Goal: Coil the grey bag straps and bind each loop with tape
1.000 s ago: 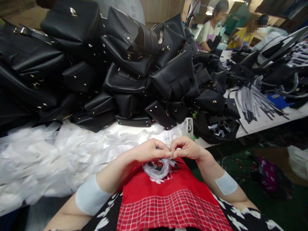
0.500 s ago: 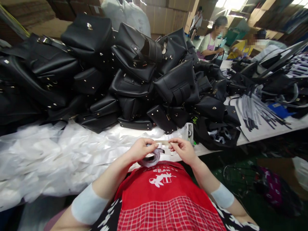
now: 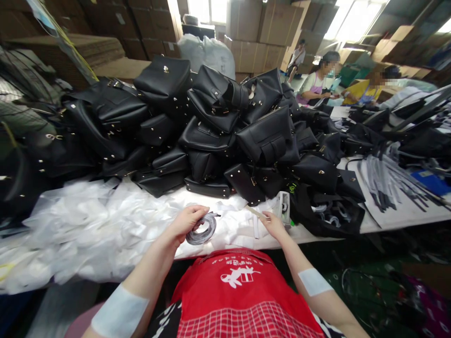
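Note:
In my left hand point(image 3: 192, 220) is a coiled dark strap point(image 3: 201, 237) wrapped in clear plastic, its dark end sticking out to the right. The fingers close on the coil's upper left side. My right hand point(image 3: 274, 224) pinches a thin, flat, tan strip point(image 3: 254, 212), which points up and to the left over the white sheets. What the strip is made of I cannot make out. Just behind the right hand stands a whitish tape dispenser point(image 3: 283, 204). Both hands are above the near edge of the table, apart from each other.
Black handbags point(image 3: 207, 136) lie heaped along the back of the table. Crumpled white wrapping point(image 3: 91, 230) covers the left side. A black bag with several coils point(image 3: 327, 211) and a bundle of plastic-wrapped straps point(image 3: 391, 173) are at right. Co-workers point(image 3: 319, 84) sit farther back.
My hands have moved apart: the left went left with the coiled strap, the right slightly right with the tan strip, which earlier stretched between both hands. The view has tilted up.

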`<control>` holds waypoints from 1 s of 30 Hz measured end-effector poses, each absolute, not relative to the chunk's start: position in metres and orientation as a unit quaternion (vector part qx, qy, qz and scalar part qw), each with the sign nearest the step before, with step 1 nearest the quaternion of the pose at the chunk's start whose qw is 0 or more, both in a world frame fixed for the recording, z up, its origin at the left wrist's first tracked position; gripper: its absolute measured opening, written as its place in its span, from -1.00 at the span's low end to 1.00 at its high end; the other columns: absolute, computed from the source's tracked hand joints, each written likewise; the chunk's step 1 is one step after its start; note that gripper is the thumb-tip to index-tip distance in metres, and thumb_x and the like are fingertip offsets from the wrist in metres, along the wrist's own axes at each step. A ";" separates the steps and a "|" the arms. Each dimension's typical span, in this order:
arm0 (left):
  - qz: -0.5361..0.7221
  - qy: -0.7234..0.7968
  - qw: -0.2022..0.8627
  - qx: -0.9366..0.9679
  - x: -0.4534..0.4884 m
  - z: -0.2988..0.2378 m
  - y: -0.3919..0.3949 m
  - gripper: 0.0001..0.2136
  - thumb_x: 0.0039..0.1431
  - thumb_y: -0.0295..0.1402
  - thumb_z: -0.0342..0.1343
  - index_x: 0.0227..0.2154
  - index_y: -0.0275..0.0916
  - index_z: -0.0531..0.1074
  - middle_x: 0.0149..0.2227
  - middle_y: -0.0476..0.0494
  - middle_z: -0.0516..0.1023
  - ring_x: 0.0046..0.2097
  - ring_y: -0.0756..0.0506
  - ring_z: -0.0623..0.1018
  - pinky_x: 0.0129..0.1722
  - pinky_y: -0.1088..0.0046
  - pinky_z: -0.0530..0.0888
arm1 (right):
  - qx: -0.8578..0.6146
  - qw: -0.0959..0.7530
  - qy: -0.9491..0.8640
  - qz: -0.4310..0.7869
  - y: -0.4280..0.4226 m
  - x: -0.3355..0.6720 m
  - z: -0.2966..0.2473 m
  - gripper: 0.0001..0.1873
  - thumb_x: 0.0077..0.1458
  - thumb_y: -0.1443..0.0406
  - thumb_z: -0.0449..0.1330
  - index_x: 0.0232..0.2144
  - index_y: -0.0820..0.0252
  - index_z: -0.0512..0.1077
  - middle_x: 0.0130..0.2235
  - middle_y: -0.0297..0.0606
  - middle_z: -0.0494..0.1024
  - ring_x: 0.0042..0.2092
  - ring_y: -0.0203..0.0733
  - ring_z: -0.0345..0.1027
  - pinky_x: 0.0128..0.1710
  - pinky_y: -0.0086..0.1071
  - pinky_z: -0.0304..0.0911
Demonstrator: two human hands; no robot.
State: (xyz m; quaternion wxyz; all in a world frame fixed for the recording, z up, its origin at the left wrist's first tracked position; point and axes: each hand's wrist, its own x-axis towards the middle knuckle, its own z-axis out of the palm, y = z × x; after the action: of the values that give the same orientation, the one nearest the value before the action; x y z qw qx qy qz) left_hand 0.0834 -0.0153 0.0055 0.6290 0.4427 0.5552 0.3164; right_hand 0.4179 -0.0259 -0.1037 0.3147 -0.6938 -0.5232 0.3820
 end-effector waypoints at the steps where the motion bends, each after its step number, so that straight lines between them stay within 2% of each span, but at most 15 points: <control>1: 0.318 0.543 0.643 0.436 0.086 0.007 -0.017 -0.65 -0.06 -0.07 0.23 -0.54 -0.29 0.35 -0.71 0.12 0.26 -0.69 0.14 0.14 -0.69 0.62 -0.02 | -0.670 0.324 -0.546 0.384 -0.025 0.411 -0.095 -0.55 -0.08 0.20 0.29 -0.09 0.19 0.45 -0.03 -0.06 0.49 -0.05 -0.02 0.40 0.01 -0.10 0.27; 3: 0.325 0.513 0.680 0.411 0.092 0.010 -0.019 -0.67 -0.05 -0.10 0.24 -0.56 -0.28 0.32 -0.71 0.12 0.26 -0.70 0.15 0.14 -0.70 0.62 -0.05 | -0.591 0.346 -0.604 0.408 -0.025 0.392 -0.075 -0.36 -0.11 0.19 0.33 0.07 0.12 0.33 0.09 -0.09 0.40 0.06 -0.05 0.32 0.05 -0.13 0.24; 5: 0.335 0.473 0.727 0.368 0.098 0.014 -0.021 -0.67 -0.05 -0.12 0.24 -0.57 -0.27 0.30 -0.73 0.13 0.26 -0.71 0.15 0.11 -0.71 0.62 -0.06 | -0.512 0.365 -0.624 0.465 -0.026 0.373 -0.054 -0.13 -0.19 0.20 0.40 0.18 0.06 0.20 0.13 -0.08 0.35 0.11 -0.05 0.27 0.05 -0.15 0.24; 6: 0.338 0.450 0.751 0.344 0.100 0.015 -0.023 -0.67 -0.04 -0.11 0.23 -0.57 -0.26 0.30 -0.75 0.14 0.24 -0.72 0.15 0.10 -0.71 0.62 -0.06 | -0.483 0.378 -0.607 0.506 -0.027 0.364 -0.045 -0.06 -0.22 0.21 0.42 0.21 0.05 0.14 0.11 -0.07 0.36 0.08 -0.06 0.29 0.01 -0.15 0.27; 8: 0.338 0.411 0.791 0.303 0.105 0.016 -0.026 -0.65 -0.04 -0.10 0.22 -0.61 -0.26 0.28 -0.81 0.16 0.17 -0.74 0.16 0.05 -0.71 0.62 -0.06 | -0.440 0.414 -0.537 0.589 -0.030 0.353 -0.027 -0.04 -0.22 0.25 0.42 0.21 0.03 0.11 0.01 -0.12 0.44 -0.05 -0.13 0.39 -0.12 -0.23 0.33; 11: 0.331 0.383 0.816 0.279 0.111 0.015 -0.032 -0.65 -0.05 -0.12 0.23 -0.64 -0.27 0.27 -0.84 0.16 0.13 -0.75 0.17 0.02 -0.71 0.62 -0.08 | -0.370 0.470 -0.464 0.654 -0.035 0.346 -0.005 -0.17 -0.18 0.33 0.40 0.15 -0.01 0.19 -0.21 -0.29 0.52 -0.30 -0.29 0.41 -0.34 -0.42 0.32; 14: 0.340 0.396 0.799 0.297 0.120 0.011 -0.036 -0.68 -0.06 -0.13 0.24 -0.59 -0.29 0.33 -0.79 0.14 0.20 -0.74 0.17 0.05 -0.70 0.61 -0.05 | -0.353 0.478 -0.466 0.656 -0.039 0.347 0.011 -0.39 -0.17 0.32 0.40 0.00 0.08 0.37 -0.36 -0.34 0.53 -0.41 -0.32 0.38 -0.45 -0.46 0.26; 17: 0.371 0.469 0.728 0.335 0.131 0.004 -0.038 -0.66 -0.05 -0.07 0.21 -0.51 -0.31 0.41 -0.72 0.11 0.27 -0.71 0.15 0.11 -0.70 0.60 -0.03 | -0.417 0.495 -0.476 0.595 -0.044 0.348 0.020 -0.73 -0.05 0.18 0.33 -0.30 0.21 0.47 -0.44 -0.29 0.52 -0.44 -0.30 0.38 -0.46 -0.44 0.27; 19: 0.393 0.530 0.661 0.358 0.137 -0.003 -0.040 -0.61 -0.03 -0.02 0.16 -0.42 -0.33 0.47 -0.69 0.10 0.29 -0.69 0.13 0.15 -0.69 0.58 -0.01 | -0.479 0.518 -0.488 0.514 -0.050 0.350 0.025 -0.75 0.04 0.14 0.26 -0.39 0.23 0.46 -0.47 -0.29 0.51 -0.46 -0.30 0.37 -0.46 -0.44 0.28; 20: 0.399 0.553 0.633 0.367 0.140 -0.008 -0.041 -0.59 -0.02 -0.01 0.14 -0.39 -0.33 0.48 -0.68 0.09 0.30 -0.68 0.12 0.15 -0.68 0.58 0.00 | -0.498 0.520 -0.505 0.476 -0.055 0.350 0.029 -0.76 0.08 0.14 0.23 -0.36 0.22 0.46 -0.47 -0.30 0.50 -0.46 -0.31 0.37 -0.46 -0.44 0.28; 22: 0.402 0.581 0.602 0.373 0.145 -0.017 -0.045 -0.57 -0.01 0.01 0.11 -0.39 -0.34 0.50 -0.67 0.08 0.30 -0.68 0.11 0.16 -0.67 0.56 0.03 | -0.508 0.487 -0.570 0.424 -0.067 0.352 0.037 -0.77 0.12 0.18 0.19 -0.20 0.18 0.44 -0.43 -0.31 0.51 -0.44 -0.29 0.39 -0.43 -0.42 0.30; 24: 0.394 0.585 0.601 0.375 0.149 -0.026 -0.050 -0.55 0.00 0.02 0.09 -0.39 -0.35 0.52 -0.66 0.06 0.32 -0.67 0.10 0.16 -0.66 0.54 0.04 | -0.496 0.409 -0.669 0.373 -0.080 0.351 0.046 -0.75 0.14 0.23 0.16 -0.11 0.14 0.41 -0.36 -0.29 0.54 -0.36 -0.23 0.43 -0.34 -0.37 0.32; 27: 0.376 0.573 0.610 0.397 0.153 -0.036 -0.058 -0.53 0.05 0.02 0.04 -0.34 -0.36 0.53 -0.63 -0.01 0.40 -0.65 0.07 0.22 -0.65 0.53 0.08 | -0.475 0.268 -0.793 0.272 -0.094 0.346 0.054 -0.84 0.12 0.32 0.13 -0.23 0.14 0.45 -0.27 -0.25 0.57 -0.23 -0.17 0.45 -0.20 -0.33 0.29; 30: 0.353 0.571 0.597 0.439 0.155 -0.041 -0.061 -0.53 0.11 -0.01 -0.03 -0.33 -0.36 0.54 -0.60 -0.04 0.43 -0.63 0.04 0.26 -0.63 0.52 0.15 | -0.484 0.176 -0.827 0.223 -0.096 0.339 0.057 -0.85 0.10 0.36 0.11 -0.27 0.13 0.45 -0.29 -0.28 0.58 -0.24 -0.17 0.45 -0.20 -0.34 0.26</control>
State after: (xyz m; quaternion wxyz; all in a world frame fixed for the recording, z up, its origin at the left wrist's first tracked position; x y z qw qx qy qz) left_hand 0.1554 -0.0607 -0.0407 0.5966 0.4391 0.5714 0.3533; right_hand 0.3386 -0.0963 0.0567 0.1759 -0.4843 -0.8275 0.2233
